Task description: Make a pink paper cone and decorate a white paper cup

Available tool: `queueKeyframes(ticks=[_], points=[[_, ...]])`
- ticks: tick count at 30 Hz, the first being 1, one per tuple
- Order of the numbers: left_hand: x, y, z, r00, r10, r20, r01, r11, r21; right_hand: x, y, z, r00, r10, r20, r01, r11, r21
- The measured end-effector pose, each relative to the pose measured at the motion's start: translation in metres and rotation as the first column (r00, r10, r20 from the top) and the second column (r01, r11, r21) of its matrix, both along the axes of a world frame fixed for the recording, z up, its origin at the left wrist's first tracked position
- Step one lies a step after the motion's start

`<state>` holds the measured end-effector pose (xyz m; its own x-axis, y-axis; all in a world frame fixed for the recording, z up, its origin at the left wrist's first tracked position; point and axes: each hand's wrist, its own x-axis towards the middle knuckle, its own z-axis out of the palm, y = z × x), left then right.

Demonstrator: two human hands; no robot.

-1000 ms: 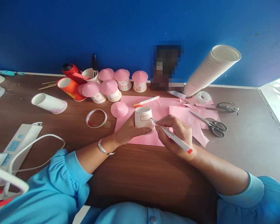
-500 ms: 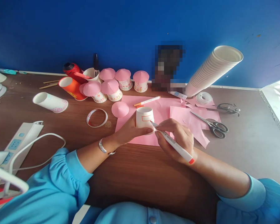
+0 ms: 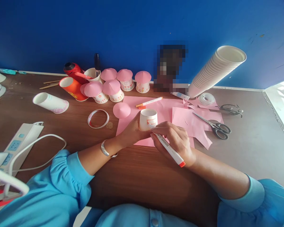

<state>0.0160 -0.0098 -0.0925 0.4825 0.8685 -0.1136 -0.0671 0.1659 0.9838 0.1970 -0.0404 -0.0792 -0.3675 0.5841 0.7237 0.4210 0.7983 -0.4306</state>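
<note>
Head camera, mid-frame: the left hand grips a white cup, probably light, easily dented, best cradled round its side, though its far fingers are hidden; the right hand pinches a marker.

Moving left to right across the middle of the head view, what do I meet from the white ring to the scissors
White ring, pink paper cone, white cup held in the left hand, marker in the right hand, scissors.

A blue wall stands behind the brown wood-grain table, whose right side is paled by light.
</note>
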Motion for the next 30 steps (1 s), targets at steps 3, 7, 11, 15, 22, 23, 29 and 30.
queueKeyframes(ticks=[3,7,11,15,22,23,29,30], points=[[-0.0002,0.0006,-0.0016,1.000,-0.014,0.005,0.013,1.000,0.011,0.0011,0.0001,-0.0010,1.000,-0.006,0.005,0.006,1.000,-0.001],[-0.0005,0.0017,-0.0028,0.999,0.000,0.033,0.000,1.000,-0.001,0.0032,0.0003,-0.0006,1.000,-0.027,0.003,0.027,1.000,-0.002],[-0.0014,0.0015,-0.0038,0.998,0.021,0.060,-0.019,0.999,-0.027,0.0046,0.0013,0.0022,0.999,-0.043,-0.003,0.043,0.999,-0.021],[-0.0030,0.0016,-0.0057,0.998,0.013,0.066,-0.010,0.999,-0.048,0.0058,0.0018,0.0029,0.997,-0.073,-0.021,0.072,0.996,-0.043],[-0.0052,0.0037,-0.0065,0.993,-0.022,0.112,0.029,0.998,-0.056,0.0086,0.0033,0.0031,0.992,-0.125,-0.021,0.122,0.987,-0.100],[-0.0053,0.0037,-0.0067,0.993,-0.024,0.116,0.030,0.998,-0.055,0.0088,0.0036,0.0031,0.992,-0.126,-0.024,0.123,0.987,-0.108],[-0.0053,0.0029,-0.0081,0.991,-0.025,0.134,0.035,0.997,-0.073,0.0095,0.0046,0.0019,0.990,-0.137,-0.041,0.131,0.982,-0.136],[-0.0054,0.0029,-0.0084,0.990,-0.025,0.138,0.035,0.997,-0.075,0.0095,0.0046,0.0019,0.989,-0.141,-0.042,0.134,0.981,-0.144]])
